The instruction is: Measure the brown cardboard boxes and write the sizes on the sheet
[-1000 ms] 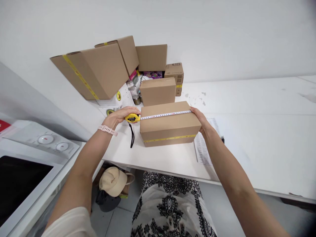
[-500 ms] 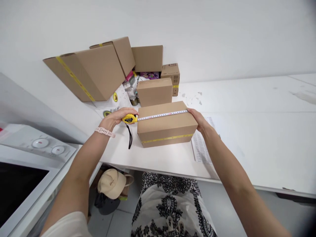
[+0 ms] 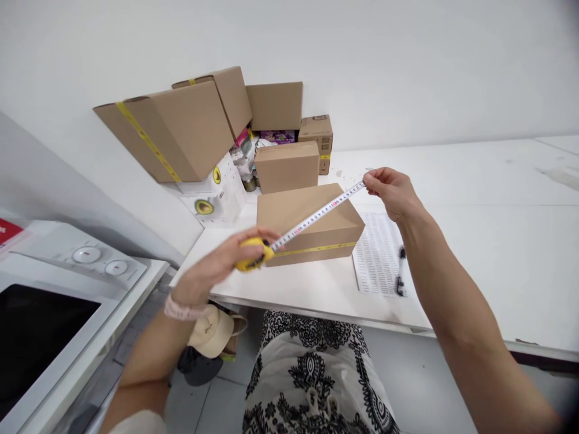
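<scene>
My left hand is closed around the yellow case of a tape measure, in front of the left end of a brown cardboard box. The white blade is pulled out and slants up to the right, above the box. Its free end is pinched in the fingers of my right hand, raised beyond the box's right end. Yellow tape runs along the front face of the box, which lies on the white table. My left hand is slightly blurred.
Printed sheets with a black marker lie right of the box. Behind it stand a smaller carton and large boxes stacked on a white avocado-print box. A microwave is at the left, caps below the table.
The tape measure has lifted off the box top. My right hand has moved up and right with the blade's end, my left hand nearer to me, so the blade now slants.
</scene>
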Tool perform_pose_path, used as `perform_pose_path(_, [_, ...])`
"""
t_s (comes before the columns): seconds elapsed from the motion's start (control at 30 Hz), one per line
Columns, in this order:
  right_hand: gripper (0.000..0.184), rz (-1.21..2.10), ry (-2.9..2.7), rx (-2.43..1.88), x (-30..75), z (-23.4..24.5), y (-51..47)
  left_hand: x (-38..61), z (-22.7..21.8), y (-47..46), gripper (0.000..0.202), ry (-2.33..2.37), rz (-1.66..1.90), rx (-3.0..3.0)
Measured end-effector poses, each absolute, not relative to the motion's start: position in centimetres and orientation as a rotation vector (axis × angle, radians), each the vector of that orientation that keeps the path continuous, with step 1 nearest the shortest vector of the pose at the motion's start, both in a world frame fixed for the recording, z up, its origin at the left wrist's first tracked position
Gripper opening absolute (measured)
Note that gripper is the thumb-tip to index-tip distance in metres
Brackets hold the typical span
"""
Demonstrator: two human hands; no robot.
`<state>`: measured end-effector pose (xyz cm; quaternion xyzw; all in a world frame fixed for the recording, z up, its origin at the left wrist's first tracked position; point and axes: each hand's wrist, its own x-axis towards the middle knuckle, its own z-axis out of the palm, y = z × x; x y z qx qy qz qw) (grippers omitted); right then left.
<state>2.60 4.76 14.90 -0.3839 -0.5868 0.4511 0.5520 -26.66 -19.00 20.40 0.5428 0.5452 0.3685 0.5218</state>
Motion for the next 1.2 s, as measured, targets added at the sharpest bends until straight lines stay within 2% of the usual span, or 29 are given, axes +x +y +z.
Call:
perform_pose_path(0.2, [0.028, 1.192, -1.625, -0.929, -1.9, 16.2, 7.2, -18.1, 13.5, -25.0, 0.042, 1.086, 1.097, 0.953])
perform_pose_path(0.37, [0.026, 1.196, -1.770, -1.058, -3.7, 15.2, 8.6, -15.9, 14.2, -24.5, 0.044, 1.145, 1.283, 0.792])
perform_pose_path(0.53, [0.024, 1.224, -1.842, -1.018, -4.0, 12.7, 7.0, -16.9, 15.0, -24.9, 0.044, 1.205, 1.296, 0.735])
perform_pose_path(0.6, [0.023, 1.138, -1.900, -1.017, -3.9, 12.0, 5.9, -17.1, 14.8, -25.4, 0.044, 1.219, 1.288, 0.728])
perform_pose_path(0.7, [0.022, 0.828, -2.066, -1.077, -3.8, 12.1, 4.5, -17.0, 14.7, -26.2, 0.044, 1.246, 1.266, 0.720])
perform_pose_path(0.77, [0.027, 0.640, -2.155, -1.059, -4.0, 12.8, 4.1, -16.9, 14.7, -26.6, 0.044, 1.257, 1.260, 0.713])
perform_pose_path(0.83, [0.032, 0.598, -2.214, -0.965, -4.6, 13.8, 4.0, -16.8, 14.8, -26.7, 0.045, 1.256, 1.261, 0.709])
perform_pose_path(0.93, [0.032, 0.741, -2.256, -0.838, -6.0, 15.0, 4.0, -16.8, 14.7, -26.7, 0.044, 1.243, 1.255, 0.714])
perform_pose_path(1.07, [0.026, 0.978, -2.229, -0.928, -7.4, 15.4, 3.8, -16.8, 14.3, -26.6, 0.042, 1.265, 1.237, 0.719])
perform_pose_path(1.2, [0.021, 1.074, -2.136, -0.945, -7.6, 14.6, 3.9, -16.8, 14.0, -26.7, 0.045, 1.234, 1.254, 0.706])
